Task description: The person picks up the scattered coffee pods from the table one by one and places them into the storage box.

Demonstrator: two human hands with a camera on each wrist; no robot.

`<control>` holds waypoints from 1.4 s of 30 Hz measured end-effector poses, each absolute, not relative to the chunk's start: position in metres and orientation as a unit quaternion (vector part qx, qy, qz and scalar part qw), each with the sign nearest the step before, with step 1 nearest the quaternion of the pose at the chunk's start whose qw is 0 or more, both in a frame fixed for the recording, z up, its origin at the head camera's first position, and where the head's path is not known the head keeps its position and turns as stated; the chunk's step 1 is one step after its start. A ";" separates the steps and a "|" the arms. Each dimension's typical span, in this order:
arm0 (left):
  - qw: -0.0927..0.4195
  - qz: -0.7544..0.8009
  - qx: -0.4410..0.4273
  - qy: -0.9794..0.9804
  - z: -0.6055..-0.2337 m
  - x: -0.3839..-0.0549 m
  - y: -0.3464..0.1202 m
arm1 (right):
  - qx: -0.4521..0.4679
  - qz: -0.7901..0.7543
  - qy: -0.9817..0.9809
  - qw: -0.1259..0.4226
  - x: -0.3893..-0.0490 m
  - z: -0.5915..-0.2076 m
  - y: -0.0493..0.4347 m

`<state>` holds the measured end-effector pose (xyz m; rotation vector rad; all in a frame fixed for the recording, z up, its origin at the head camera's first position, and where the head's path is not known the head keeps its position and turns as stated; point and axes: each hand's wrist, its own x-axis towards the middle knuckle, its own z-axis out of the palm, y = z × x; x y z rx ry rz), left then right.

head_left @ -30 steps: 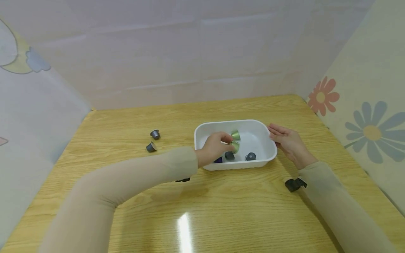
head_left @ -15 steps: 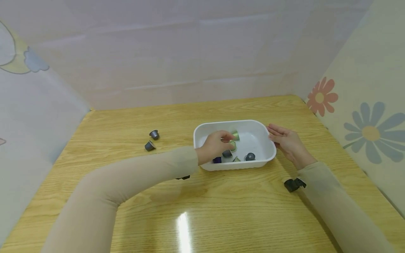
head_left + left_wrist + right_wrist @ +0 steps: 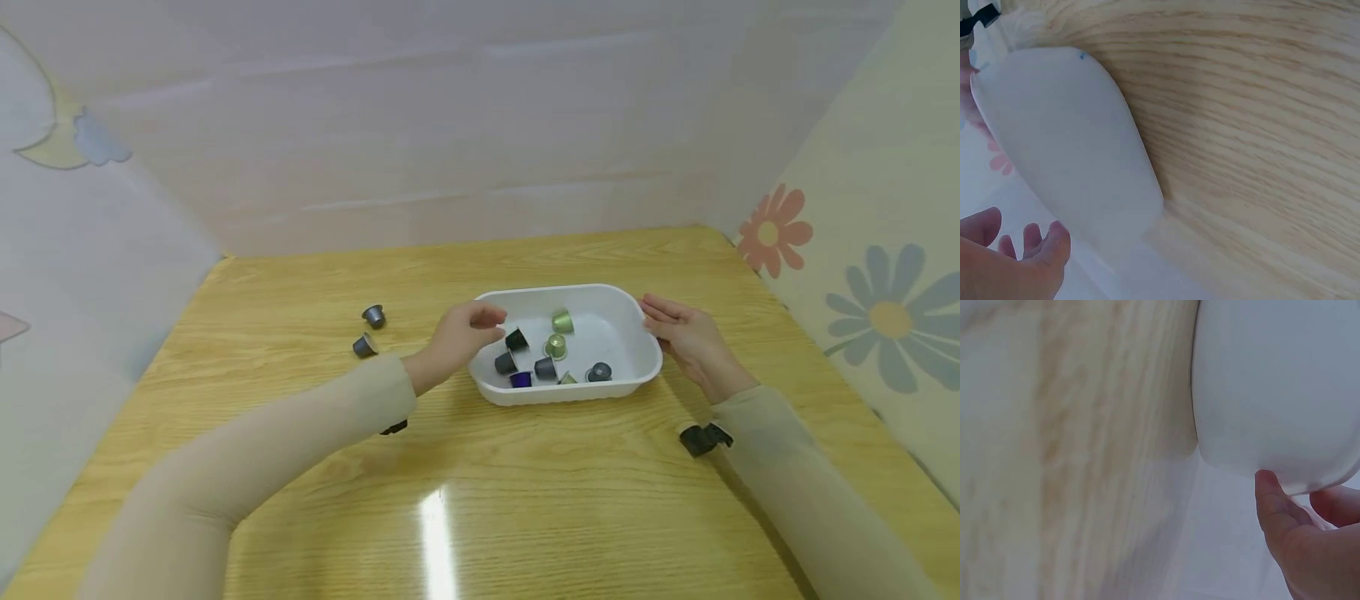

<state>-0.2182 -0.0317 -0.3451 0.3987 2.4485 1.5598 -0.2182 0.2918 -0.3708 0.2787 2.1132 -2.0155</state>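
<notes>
My left hand (image 3: 462,340) hovers over the left end of a white plastic bin (image 3: 633,367), fingers loosely bent and nothing between them. In the left wrist view, thumb and fingers stand apart beside the bin. At the bin's right end, my right hand (image 3: 690,346) holds the rim; the right wrist view has a finger on the outer wall and the thumb at the rim. Several coffee capsules lie in the bin: a light green one (image 3: 562,322), a second green one (image 3: 556,346), a black one (image 3: 516,339), a purple one (image 3: 521,380) and some dark grey.
Two grey coffee capsules, one behind (image 3: 373,316) and one in front (image 3: 365,345), lie on the wooden table (image 3: 360,500) left of the bin. A pale wall sheet (image 3: 480,150) stands behind the table, and flower-patterned sheeting (image 3: 885,317) at the right.
My left hand has drawn back leftward from the bin's middle, uncovering more capsules. Another green capsule now shows by the front wall. My right hand stays at the rim.
</notes>
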 end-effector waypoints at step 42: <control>0.019 0.437 0.015 0.899 -0.375 -0.225 -0.180 | 0.097 -0.697 0.703 0.101 -0.217 -0.370 0.292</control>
